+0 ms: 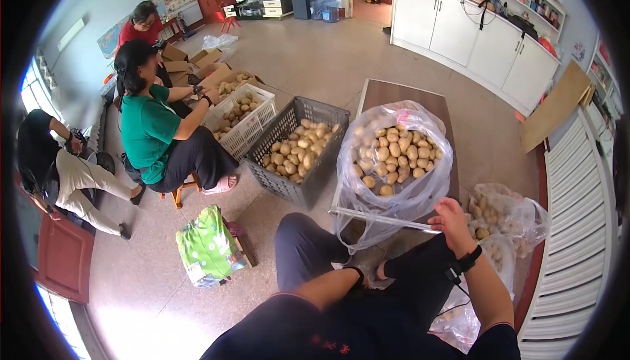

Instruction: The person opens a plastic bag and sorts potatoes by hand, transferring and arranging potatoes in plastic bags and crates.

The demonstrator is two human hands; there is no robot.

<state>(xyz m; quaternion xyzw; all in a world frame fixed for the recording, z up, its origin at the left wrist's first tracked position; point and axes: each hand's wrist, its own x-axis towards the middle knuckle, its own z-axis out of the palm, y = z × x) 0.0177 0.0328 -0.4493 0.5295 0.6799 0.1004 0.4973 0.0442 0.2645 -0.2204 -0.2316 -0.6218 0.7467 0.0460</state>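
Observation:
My right hand (450, 223) is raised at the near right corner of the low table (453, 114), its fingers loosely bent and apart, with nothing visible in them. Just beyond it, a large clear plastic bag (436, 192) stands on the table with its mouth spread wide. Many potatoes (400, 153) lie inside, and the bag's near side hangs over the table edge. My left forearm (333, 286) reaches between my knees. Past its black wristband the left hand is hidden, so its fingers do not show.
Left of the table stands a grey crate (305, 192) of potatoes, beside a white crate (262, 122). A person in green (147, 127) sits there, with two others nearby. More potato bags (502, 212) lie on the floor at right. A green-covered stool (207, 248) is at left.

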